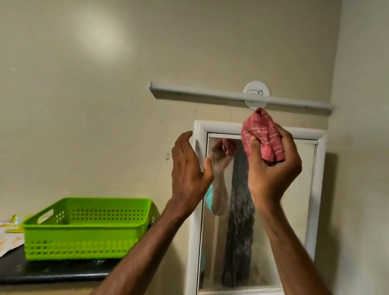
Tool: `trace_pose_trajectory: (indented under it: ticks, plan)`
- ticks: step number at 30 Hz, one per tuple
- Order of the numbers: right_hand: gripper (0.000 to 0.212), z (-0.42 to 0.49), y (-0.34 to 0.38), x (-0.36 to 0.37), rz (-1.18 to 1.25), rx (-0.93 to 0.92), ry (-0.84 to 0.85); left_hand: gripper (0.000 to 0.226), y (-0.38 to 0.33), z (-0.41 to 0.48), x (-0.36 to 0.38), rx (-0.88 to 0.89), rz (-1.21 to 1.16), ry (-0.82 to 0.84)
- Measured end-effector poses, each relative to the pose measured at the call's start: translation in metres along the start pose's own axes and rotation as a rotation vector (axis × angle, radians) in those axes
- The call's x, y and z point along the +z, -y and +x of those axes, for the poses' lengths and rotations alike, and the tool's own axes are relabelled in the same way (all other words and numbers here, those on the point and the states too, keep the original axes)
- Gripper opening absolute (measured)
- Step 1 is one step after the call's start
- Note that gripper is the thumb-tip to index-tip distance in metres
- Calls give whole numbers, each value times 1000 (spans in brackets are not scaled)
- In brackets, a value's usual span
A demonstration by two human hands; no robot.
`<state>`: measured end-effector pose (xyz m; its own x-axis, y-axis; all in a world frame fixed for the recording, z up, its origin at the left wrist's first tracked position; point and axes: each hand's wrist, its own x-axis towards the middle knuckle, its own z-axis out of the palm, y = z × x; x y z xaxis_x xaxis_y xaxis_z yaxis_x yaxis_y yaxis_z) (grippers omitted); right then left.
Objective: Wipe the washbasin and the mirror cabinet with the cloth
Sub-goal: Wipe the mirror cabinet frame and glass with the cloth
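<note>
Judging by the glass, the mirror stage is taken to be under way but not finished.

- Cabinet: a white-framed mirror cabinet [319,186] is mounted on the beige wall, below a long white tube-light fitting [191,92]. The pane is seen hazy and streaked over most of its height, the lower half especially. No clearly polished patch can be made out.
- Cloth: a red checked cloth with pale stripes [262,133] is held bunched in the right hand [275,173]. Fingers and thumb are curled tightly round it. It is raised in front of the cabinet's top frame rail. Whether it is pressed to the rail or held just off it cannot be told.
- Left hand [188,167]: the fingers are spread and nearly straight, and nothing is held. It is raised just beside the cabinet's left frame edge. Contact with the frame cannot be confirmed.
- Washbasin: not in view, so its state cannot be judged.
- Nearby: a bright green perforated plastic basket [85,227] is set on a black countertop [38,272] to the left of the cabinet.

Estimate: most of the glass, the frame sides and the bottom rail are judged to be left. The basin is counted as unknown.
</note>
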<state>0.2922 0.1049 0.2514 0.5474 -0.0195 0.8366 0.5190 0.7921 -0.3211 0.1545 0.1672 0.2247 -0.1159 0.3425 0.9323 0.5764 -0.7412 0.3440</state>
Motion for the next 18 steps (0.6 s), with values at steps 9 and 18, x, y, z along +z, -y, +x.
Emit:
trace_pose_trajectory:
  ticks: [9,18]
  plan:
    - [57,28,-67,82,-352,-498,358,64,24,4,26,-26,33,9]
    - [90,-23,-75,79,-582,-510,549,40,45,23,-1,-44,-293,65]
